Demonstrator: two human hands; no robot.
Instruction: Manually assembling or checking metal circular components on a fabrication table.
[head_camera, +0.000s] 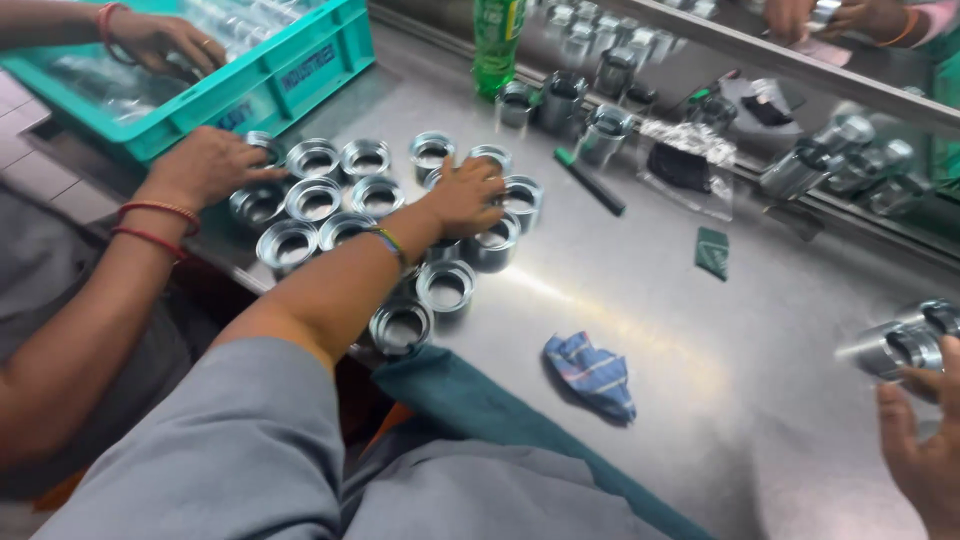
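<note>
Rings (315, 200) of bright metal, short and hollow, are laid in a close cluster on the steel table (700, 330), each with its open bore facing up, so that the axes stand upright. The left hand (465, 195) is spread palm down over the far right edge of this cluster, with rings directly under the fingers and more lying toward the person and to the left; whether a ring is pinched beneath the palm cannot be told. The right hand (925, 455) is kept well apart at the lower right, its fingers closed under a steel sleeve (900, 345) that is held on its side, its long axis running roughly left to right and its open end turned up and to the right. The cluster is therefore much nearer the left hand. A co-worker's hand (205, 165) is rested on the cluster's left side, beside a teal crate (300, 75). A crumpled blue cloth (592, 372) is seen between the two hands.
</note>
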